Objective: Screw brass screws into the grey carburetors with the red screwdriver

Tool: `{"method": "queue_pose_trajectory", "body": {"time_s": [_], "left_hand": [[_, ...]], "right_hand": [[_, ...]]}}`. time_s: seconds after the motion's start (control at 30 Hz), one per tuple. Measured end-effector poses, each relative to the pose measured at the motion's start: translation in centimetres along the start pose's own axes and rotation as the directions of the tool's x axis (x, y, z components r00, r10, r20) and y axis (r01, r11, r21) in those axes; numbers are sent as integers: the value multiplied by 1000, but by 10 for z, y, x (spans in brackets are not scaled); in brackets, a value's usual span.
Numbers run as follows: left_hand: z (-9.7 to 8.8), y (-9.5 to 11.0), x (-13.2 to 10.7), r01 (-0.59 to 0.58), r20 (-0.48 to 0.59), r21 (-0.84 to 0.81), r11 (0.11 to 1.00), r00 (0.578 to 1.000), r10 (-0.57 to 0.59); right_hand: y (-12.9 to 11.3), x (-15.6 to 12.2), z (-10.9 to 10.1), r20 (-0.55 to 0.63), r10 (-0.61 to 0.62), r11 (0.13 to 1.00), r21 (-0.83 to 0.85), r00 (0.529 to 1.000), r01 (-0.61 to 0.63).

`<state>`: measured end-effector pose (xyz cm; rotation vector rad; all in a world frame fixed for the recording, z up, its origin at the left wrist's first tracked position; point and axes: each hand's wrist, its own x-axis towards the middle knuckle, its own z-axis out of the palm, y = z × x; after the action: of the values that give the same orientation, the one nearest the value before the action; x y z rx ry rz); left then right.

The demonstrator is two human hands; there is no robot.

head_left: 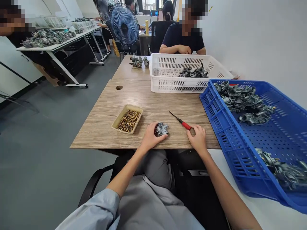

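My left hand [151,136] is closed around a small grey metal carburetor body [161,129] at the table's front edge, thumb on the near side and fingers behind it. To the right, a screwdriver [184,124] with a red and black handle points away to the left. The thumb and index finger of my right hand [198,137] are at its handle end. Left of the carburetor body stands a cream tray [114,126] full of small brass jets [129,120].
A blue crate [230,134] with carburetor bodies [247,99] borders my right side. Behind the table's middle stands a white basket [176,84] holding dark metal parts. More carburetors [136,61] sit at the far left. A person [183,41] sits opposite; a fan [123,27] stands beyond.
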<state>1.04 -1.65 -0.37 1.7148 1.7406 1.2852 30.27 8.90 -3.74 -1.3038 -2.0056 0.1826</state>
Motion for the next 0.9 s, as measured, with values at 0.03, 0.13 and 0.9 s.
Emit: {"method": "queue_pose_trajectory", "body": {"time_s": [0.03, 0.13, 0.9], "left_hand": [[1, 0, 0, -4, 9, 8, 1000, 1000, 4], [2, -1, 0, -16, 30, 20, 1000, 999, 15], [1, 1, -1, -30, 114, 37, 999, 993, 26]], "right_hand": [[0, 0, 0, 1, 3, 1000, 0, 1000, -3], [-1, 0, -1, 8, 11, 1000, 1, 1000, -11], [-7, -2, -3, 15, -1, 997, -76, 1000, 2]]}}
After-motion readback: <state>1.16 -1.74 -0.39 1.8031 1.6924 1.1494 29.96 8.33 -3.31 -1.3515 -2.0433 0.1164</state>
